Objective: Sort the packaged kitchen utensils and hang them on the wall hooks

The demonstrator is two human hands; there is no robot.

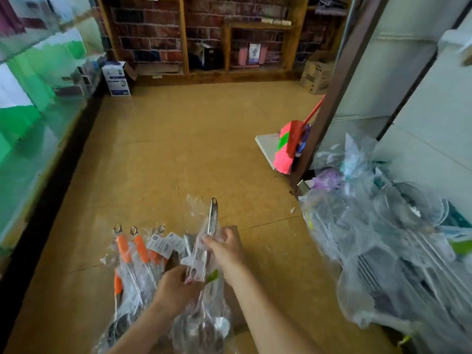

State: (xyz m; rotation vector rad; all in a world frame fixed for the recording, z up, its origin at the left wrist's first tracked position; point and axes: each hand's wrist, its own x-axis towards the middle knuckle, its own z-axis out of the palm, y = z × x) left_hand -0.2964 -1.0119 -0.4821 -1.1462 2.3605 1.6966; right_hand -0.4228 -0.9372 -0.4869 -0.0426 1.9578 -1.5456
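Packaged kitchen utensils [143,264] sit low in the head view, fanned out above a tan floor [178,149], as a person sorts them with both hands. The left hand [176,290] curls its fingers round the middle of a steel-handled utensil [212,218] in clear film, close to its paper label. The right hand [227,247] pinches the same package higher up, just below the hanging eye that pokes out at the top. Beside it to the left, three orange-handled utensils [124,247] touch one another in their wrappers, each ending in a metal loop. Whether these rest on the floor or are held cannot be told.

Each piece looks light and stiff, but the film is likely slick and crinkly and may slide over the metal. The surest hold is probably on the handle through the wrapper, just under the eye, leaving the hole free for a hook. No wall hooks are in view.

At right, a heap of bagged goods [383,238] lies against a pale wall, with a pink broom [288,146] beyond. Wooden shelving [184,34] stands against the far brick wall.
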